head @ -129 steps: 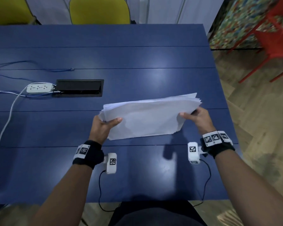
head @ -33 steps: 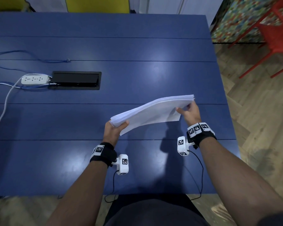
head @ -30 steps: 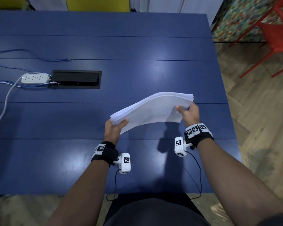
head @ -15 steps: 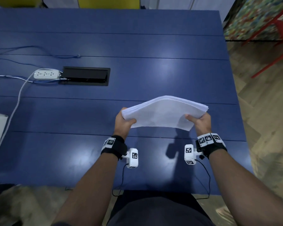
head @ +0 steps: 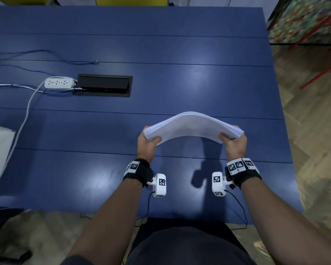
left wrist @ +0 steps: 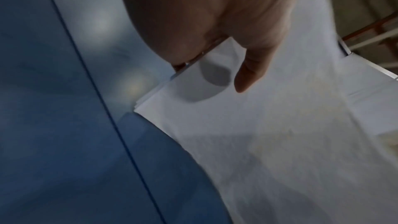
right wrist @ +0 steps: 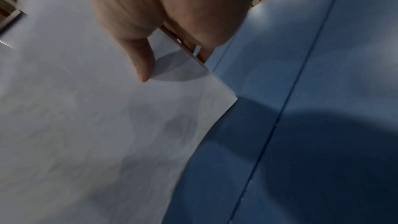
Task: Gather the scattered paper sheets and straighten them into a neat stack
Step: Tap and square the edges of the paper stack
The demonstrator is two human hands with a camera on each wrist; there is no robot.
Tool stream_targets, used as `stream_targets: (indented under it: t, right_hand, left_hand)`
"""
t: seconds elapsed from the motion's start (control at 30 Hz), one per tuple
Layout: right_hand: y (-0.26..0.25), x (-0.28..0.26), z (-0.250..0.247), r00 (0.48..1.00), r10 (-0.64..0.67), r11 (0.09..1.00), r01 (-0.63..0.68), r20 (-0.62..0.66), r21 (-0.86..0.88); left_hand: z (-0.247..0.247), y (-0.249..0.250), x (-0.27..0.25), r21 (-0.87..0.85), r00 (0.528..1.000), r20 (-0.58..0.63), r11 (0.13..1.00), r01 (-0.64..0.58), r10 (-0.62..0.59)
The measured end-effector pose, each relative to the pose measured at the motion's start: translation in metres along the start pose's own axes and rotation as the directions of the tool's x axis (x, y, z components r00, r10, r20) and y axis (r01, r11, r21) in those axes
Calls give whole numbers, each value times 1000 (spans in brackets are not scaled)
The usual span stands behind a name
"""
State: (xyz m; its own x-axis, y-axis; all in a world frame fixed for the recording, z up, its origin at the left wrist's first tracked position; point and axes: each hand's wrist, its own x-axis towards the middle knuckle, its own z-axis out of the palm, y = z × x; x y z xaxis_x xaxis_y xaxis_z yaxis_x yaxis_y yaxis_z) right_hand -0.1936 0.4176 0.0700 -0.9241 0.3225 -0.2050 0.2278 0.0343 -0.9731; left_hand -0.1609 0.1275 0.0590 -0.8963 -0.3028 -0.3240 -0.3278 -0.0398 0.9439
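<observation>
Paper stack [head: 191, 125] arched betw. hands

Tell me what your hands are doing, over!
Left hand and right hand each grip one end of the paper stack. Stack bowed upward, above the blue table. Nothing in the way.

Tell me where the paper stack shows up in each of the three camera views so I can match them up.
Head: the paper stack sits right of centre, arched upward between the left hand and the right hand.
Left wrist: it fills the right and lower part of the picture, under the thumb.
Right wrist: it fills the left and lower part, under the thumb.
Shared landmark: the blue table, with its plank seams, lies below the stack in all three.
</observation>
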Motion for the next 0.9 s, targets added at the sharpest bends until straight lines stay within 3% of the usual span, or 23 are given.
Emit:
stream_targets:
  t: [0.2, 0.4, 0.53, 0.63, 0.7, 0.77, 0.83, 0.9]
  right_hand:
    - [1, 3, -3, 999, 32, 999, -31, -23, 23]
    - [5, -2, -5, 994, 107, 992, -108, -24, -72]
    - [-36, 2, -1, 999, -10, 996, 14, 49, -92]
    - [-78, 13, 2, 979, -133, 962, 165, 152, -220]
    - [-106, 20, 3, 941, -221, 860, 312, 256, -404]
    - [-130, 19, 8, 867, -315, 669, 492, 387, -557]
    - [-150, 13, 20, 800, -346, 508, 598, 490, -619]
    - [-162, 8, 32, 756, -350, 396, 654, 553, -644]
  left_hand:
    - [-1, 6, 4, -54, 999, -41, 998, 31, -33]
    - [-1, -2, 6, 5, 991, 3, 991, 130, -130]
    - [-10, 3, 7, -55, 990, 39, 989, 139, -137]
    - [-27, 13, 9, -112, 993, 31, 987, 113, -110]
    - [-40, 21, 16, -109, 1000, -4, 994, 28, -28]
    - [-45, 33, 21, 22, 996, 31, 997, -80, 79]
    - [-39, 51, 20, 232, 967, 157, 944, -236, 203]
    - [-23, 71, 17, 297, 917, 295, 886, -355, 269]
